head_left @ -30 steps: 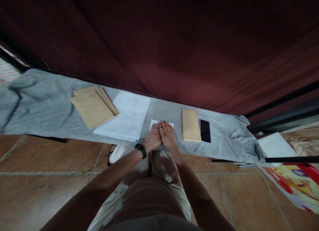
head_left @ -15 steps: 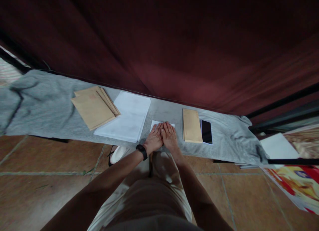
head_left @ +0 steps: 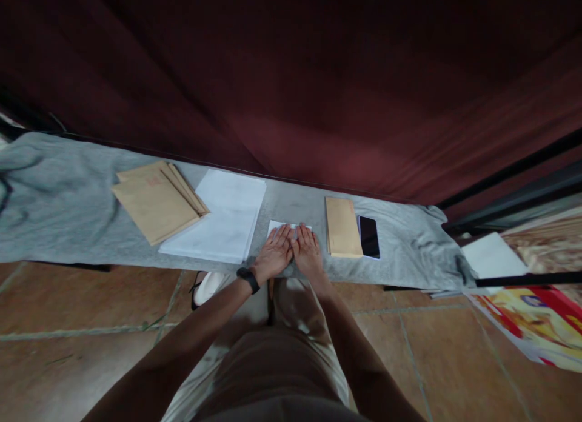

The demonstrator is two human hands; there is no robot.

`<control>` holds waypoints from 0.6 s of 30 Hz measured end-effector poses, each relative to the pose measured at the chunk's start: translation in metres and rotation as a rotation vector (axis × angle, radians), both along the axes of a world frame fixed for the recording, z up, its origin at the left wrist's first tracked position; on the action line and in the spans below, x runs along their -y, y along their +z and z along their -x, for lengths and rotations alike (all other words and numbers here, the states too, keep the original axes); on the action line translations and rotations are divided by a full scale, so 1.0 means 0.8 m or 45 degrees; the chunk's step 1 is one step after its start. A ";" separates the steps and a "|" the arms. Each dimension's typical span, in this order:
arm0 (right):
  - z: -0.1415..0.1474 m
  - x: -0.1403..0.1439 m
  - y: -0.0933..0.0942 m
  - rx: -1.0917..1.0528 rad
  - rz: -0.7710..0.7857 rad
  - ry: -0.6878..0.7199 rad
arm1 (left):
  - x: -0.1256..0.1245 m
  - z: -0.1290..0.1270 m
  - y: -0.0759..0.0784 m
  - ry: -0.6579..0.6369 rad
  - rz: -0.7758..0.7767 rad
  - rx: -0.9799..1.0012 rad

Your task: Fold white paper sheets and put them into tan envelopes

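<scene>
Beyond the small white paper (head_left: 275, 224), the desk (head_left: 291, 199) lies free to its far edge, between the paper stack (head_left: 230, 213) and narrow envelopes (head_left: 344, 228); the dim curtain (head_left: 295, 119) there seemingly bars passage.

A dark red curtain (head_left: 282, 94) filled the far side, nearly black toward its top and a little brighter lower down. Along its foot ran a long, narrow surface draped in grey cloth (head_left: 409, 246), wrinkled at the left and right ends. Black bars (head_left: 513, 167) crossed the right edge. The near floor (head_left: 454, 367) was brown-orange tile with pale joints, and a red-and-yellow printed panel (head_left: 536, 325) lay at right. The light was dim, with a soft sheen on the tiles at near left.
</scene>
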State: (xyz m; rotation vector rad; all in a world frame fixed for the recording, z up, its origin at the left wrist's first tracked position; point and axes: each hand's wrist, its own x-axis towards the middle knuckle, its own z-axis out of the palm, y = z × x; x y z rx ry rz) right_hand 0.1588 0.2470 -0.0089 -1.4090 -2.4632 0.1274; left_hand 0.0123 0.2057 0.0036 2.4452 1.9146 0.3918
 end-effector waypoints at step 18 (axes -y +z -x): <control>-0.010 0.007 -0.003 -0.010 -0.053 -0.112 | 0.007 0.023 -0.003 0.276 0.062 0.112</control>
